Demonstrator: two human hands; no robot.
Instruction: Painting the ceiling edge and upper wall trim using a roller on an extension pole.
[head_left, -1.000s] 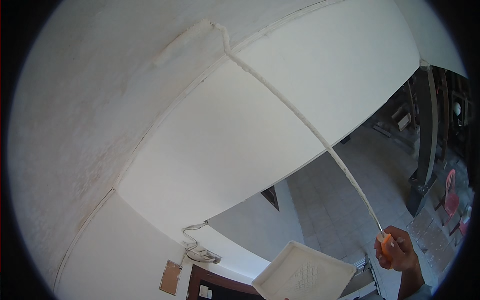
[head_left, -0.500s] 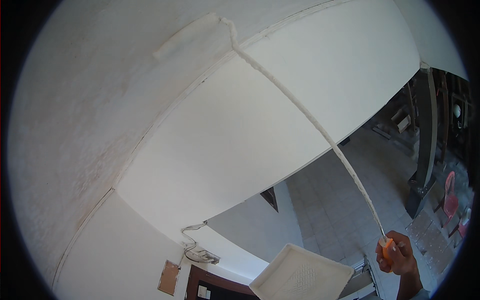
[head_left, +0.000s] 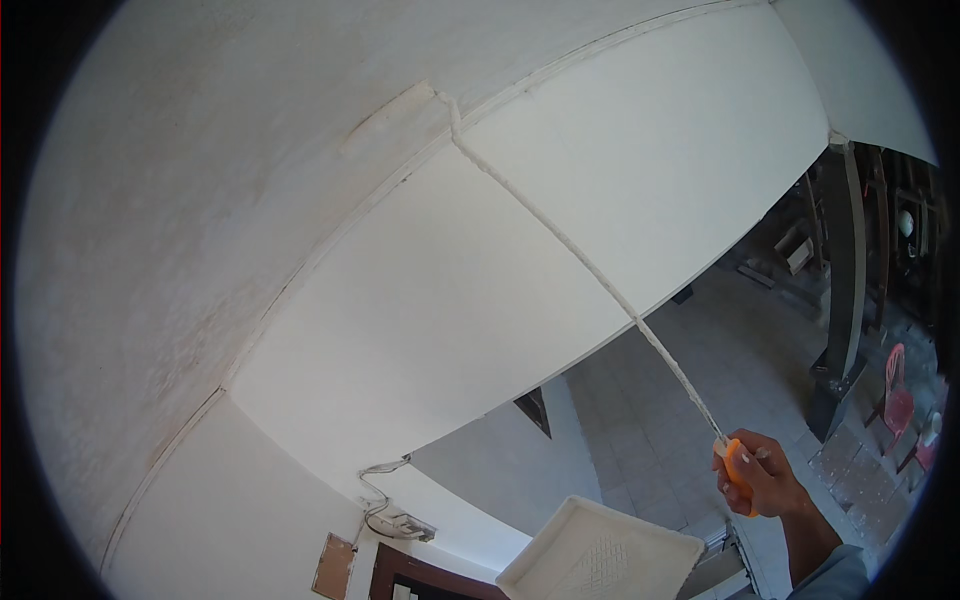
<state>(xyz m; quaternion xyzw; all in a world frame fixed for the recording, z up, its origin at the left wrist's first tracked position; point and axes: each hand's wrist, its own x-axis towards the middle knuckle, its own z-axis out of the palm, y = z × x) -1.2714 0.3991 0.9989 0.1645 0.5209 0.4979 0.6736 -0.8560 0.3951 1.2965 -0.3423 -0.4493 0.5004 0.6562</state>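
My right hand [head_left: 768, 482] is closed round the orange handle of a paint roller [head_left: 585, 262] at the lower right. Its long, paint-crusted rod slants up and left across a white wall panel [head_left: 440, 290]. At the far end the pale roller cover [head_left: 388, 113] lies against the greyish plaster surface [head_left: 190, 190], just beyond the trim line. Below, left of my hand, there is a white paint tray [head_left: 560, 525] with a textured grid in its base. My left hand is out of view.
Loose wires [head_left: 375, 490] hang by a fixture at lower left, near a brown board [head_left: 334, 567] and a dark door frame [head_left: 395, 575]. Far below is a tiled floor [head_left: 650, 400]. A dark post [head_left: 848, 270] and a red chair [head_left: 897, 405] stand at right.
My right hand has moved left and slightly up in the picture with the roller handle. The roller cover has shifted down, closer to the trim. The tray has barely changed place.
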